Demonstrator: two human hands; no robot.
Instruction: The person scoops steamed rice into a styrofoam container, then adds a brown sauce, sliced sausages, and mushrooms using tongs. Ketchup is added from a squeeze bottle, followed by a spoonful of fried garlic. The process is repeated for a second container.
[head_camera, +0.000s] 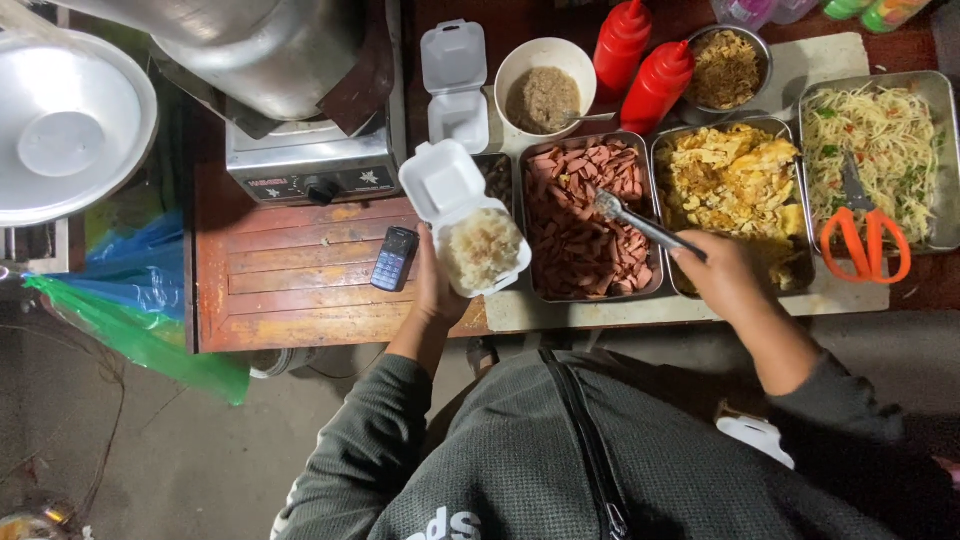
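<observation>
A person's left hand (432, 285) is gripping an open foam box (470, 225) of rice (lid tipped back) while the right hand (722, 275) is clasping metal tongs (640, 224) over the sausage tray (585, 215) just right of it.

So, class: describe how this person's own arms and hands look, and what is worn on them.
Both arms wear long sleeves of a dark grey-green, textured knit top, pushed up the forearms. The left hand and right hand are bare: no gloves, rings or watch visible.
</observation>
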